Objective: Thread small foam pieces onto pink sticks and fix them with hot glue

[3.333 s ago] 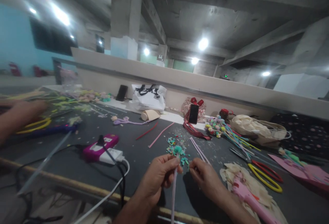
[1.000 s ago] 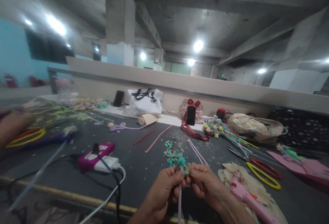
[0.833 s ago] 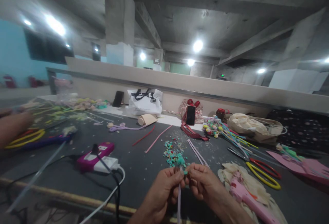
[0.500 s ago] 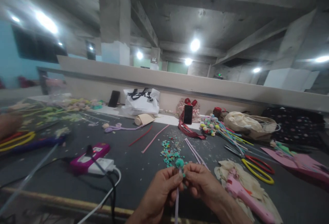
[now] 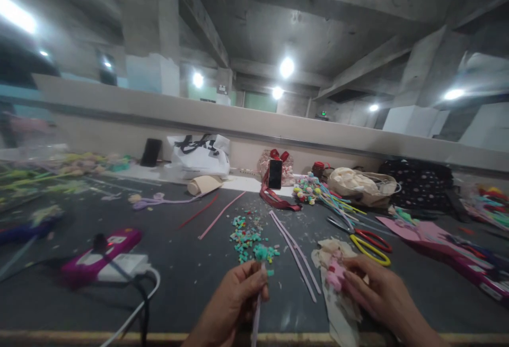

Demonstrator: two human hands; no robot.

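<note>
My left hand (image 5: 240,296) pinches a pale lilac stem (image 5: 256,318), which stands nearly upright and carries a fluffy teal tuft (image 5: 261,253) at its top. Just beyond the tuft lies a scatter of small teal bits (image 5: 244,238). Over on the right, my right hand (image 5: 377,286) has its fingers around a pink hot glue gun (image 5: 337,272), which lies on a crumpled beige cloth (image 5: 330,304). My palm hides most of the gun's handle. Two loose lilac strips (image 5: 296,257) lie between my hands.
Scissors with red and yellow handles (image 5: 369,249) lie beyond the cloth. A magenta power strip (image 5: 101,254) with a white plug and cables sits at left. Farther back are a propped phone (image 5: 274,174), a bunch of colourful stems (image 5: 318,190) and a white bag (image 5: 201,156).
My right hand has left the teal tuft and moved right onto the glue gun. The left hand keeps the stem. The view has turned slightly right.
</note>
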